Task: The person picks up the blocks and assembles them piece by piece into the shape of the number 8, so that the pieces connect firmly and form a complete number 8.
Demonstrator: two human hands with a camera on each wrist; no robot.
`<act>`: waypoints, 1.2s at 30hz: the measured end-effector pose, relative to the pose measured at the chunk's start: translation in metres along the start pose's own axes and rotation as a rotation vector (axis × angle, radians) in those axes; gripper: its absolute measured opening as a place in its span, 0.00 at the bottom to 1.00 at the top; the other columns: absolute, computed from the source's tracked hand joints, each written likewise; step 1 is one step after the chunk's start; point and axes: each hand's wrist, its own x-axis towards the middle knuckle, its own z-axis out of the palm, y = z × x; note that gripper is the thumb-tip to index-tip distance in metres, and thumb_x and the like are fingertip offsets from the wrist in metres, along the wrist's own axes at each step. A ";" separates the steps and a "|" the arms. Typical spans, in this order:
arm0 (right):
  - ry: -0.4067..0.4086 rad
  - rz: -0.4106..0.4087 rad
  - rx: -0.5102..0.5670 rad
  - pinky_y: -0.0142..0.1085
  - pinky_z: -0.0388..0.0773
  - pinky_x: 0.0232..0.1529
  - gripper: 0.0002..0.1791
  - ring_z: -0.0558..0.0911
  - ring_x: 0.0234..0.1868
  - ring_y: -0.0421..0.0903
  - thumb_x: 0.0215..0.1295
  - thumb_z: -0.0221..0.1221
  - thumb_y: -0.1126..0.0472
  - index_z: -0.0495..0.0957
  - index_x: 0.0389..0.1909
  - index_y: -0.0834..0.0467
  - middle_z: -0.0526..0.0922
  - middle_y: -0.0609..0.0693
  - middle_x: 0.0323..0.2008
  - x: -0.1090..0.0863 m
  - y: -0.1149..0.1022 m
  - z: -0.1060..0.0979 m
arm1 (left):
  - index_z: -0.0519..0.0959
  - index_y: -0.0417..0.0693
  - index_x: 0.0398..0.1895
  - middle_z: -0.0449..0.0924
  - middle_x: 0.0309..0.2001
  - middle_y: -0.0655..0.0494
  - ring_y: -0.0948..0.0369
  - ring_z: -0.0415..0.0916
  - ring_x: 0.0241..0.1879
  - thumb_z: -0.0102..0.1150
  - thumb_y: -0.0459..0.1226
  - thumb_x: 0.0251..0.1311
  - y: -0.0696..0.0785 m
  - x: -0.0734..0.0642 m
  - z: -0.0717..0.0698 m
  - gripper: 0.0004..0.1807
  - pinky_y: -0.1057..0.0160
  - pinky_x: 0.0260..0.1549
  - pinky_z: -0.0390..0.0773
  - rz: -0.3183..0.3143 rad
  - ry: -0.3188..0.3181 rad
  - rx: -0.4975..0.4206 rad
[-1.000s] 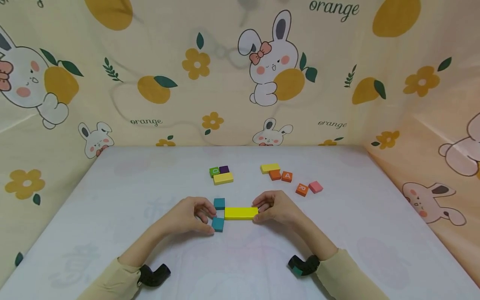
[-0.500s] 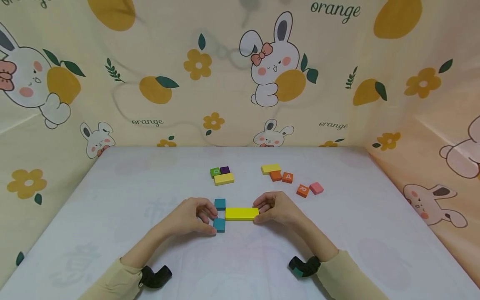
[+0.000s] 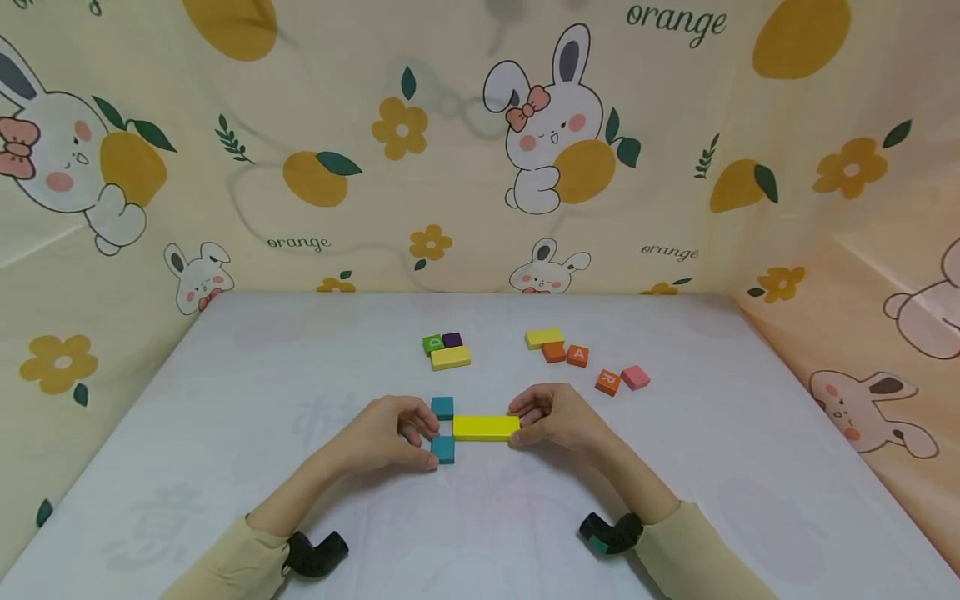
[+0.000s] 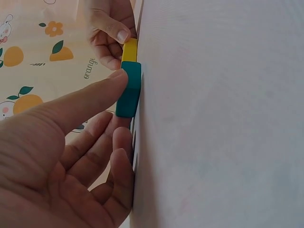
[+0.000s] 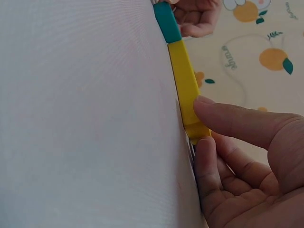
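Two teal square blocks lie at the left end of a long yellow block (image 3: 486, 428), a small gap between them. My left hand (image 3: 386, 433) is at the near teal block (image 3: 443, 450). Its thumb presses that block's side in the left wrist view, and curled fingers lie at its left end. The far teal block (image 3: 442, 407) sits just beyond the fingertips. At the yellow block's right end, my right hand (image 3: 558, 421) pinches it, thumb on the near side in the right wrist view. The far fingers are partly hidden.
Behind lie a green letter block (image 3: 432, 343), a purple block (image 3: 452, 340) and a pale yellow block (image 3: 451, 358). To the right are another yellow block (image 3: 543, 338), several orange blocks (image 3: 577, 356) and a pink block (image 3: 636, 377). A printed curtain (image 3: 465, 167) surrounds the white table (image 3: 480, 525).
The near teal block has slid slightly right under my left hand and now lines up with the far teal one. My right hand keeps its hold on the yellow block. The view has shifted a little.
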 end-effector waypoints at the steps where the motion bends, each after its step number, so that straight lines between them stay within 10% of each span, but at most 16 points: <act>1: 0.000 0.001 0.000 0.36 0.76 0.40 0.20 0.78 0.35 0.50 0.47 0.76 0.67 0.82 0.42 0.61 0.82 0.56 0.35 0.000 0.000 0.000 | 0.80 0.48 0.42 0.82 0.37 0.59 0.57 0.76 0.36 0.79 0.42 0.46 0.000 0.000 0.000 0.21 0.59 0.38 0.78 -0.002 0.002 0.002; 36: -0.001 0.007 0.006 0.36 0.77 0.41 0.20 0.78 0.35 0.50 0.47 0.76 0.67 0.82 0.42 0.61 0.82 0.55 0.34 0.001 0.001 0.000 | 0.80 0.50 0.42 0.82 0.37 0.60 0.57 0.75 0.36 0.79 0.43 0.46 -0.001 0.002 0.001 0.21 0.59 0.37 0.77 -0.046 0.002 0.008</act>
